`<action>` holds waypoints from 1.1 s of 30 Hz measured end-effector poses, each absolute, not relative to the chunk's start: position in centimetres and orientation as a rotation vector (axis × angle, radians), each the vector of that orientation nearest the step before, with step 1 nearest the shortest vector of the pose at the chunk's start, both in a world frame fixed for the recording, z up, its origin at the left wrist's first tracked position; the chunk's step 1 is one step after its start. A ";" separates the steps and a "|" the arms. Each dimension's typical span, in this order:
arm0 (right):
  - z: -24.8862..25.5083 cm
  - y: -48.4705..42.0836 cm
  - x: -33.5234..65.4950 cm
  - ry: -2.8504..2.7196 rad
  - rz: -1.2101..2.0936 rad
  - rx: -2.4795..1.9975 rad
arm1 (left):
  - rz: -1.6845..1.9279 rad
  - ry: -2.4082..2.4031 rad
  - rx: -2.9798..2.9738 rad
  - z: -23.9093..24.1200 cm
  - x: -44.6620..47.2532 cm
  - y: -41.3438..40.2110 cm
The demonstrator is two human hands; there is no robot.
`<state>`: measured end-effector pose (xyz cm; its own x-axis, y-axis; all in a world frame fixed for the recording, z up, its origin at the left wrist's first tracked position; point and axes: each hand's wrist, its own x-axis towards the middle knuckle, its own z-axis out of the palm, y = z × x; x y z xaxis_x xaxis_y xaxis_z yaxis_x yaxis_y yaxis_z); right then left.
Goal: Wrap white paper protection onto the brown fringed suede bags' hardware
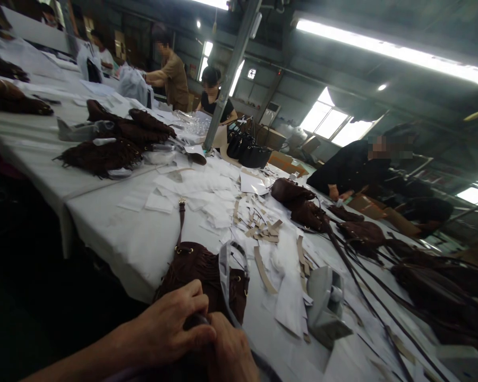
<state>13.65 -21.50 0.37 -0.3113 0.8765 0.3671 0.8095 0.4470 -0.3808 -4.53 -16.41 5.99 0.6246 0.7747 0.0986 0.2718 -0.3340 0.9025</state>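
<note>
A dark brown fringed bag lies at the near edge of the white-covered table, its strap running away from me. My left hand rests on the bag's near end, fingers curled over it and pinching a thin dark piece. My right hand sits just beside it at the bottom edge, fingers folded down on the same spot; what it grips is hidden. A clear plastic strip loops across the bag.
A grey tape dispenser stands right of the bag among paper scraps and card strips. More brown fringed bags lie far left and right. A steel post rises mid-table. A seated person works at right; others stand behind.
</note>
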 end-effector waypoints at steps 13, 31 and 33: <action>1.5 -20.8 13.0 -1.978 0.536 -1.435 | 0.563 0.618 1.584 4.9 -4.0 -15.9; 0.8 -20.8 12.6 -2.077 -0.018 -1.517 | 0.859 0.706 1.075 3.2 -3.4 -15.9; 0.3 -20.5 13.0 -2.160 -0.087 -1.477 | 0.826 0.796 1.398 3.4 -4.2 -15.4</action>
<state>12.95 -20.54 0.34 -0.2722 0.8520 0.4471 0.8851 0.4041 -0.2310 -4.16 -15.37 3.42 0.5034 0.8640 0.0085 -0.0235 0.0039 0.9997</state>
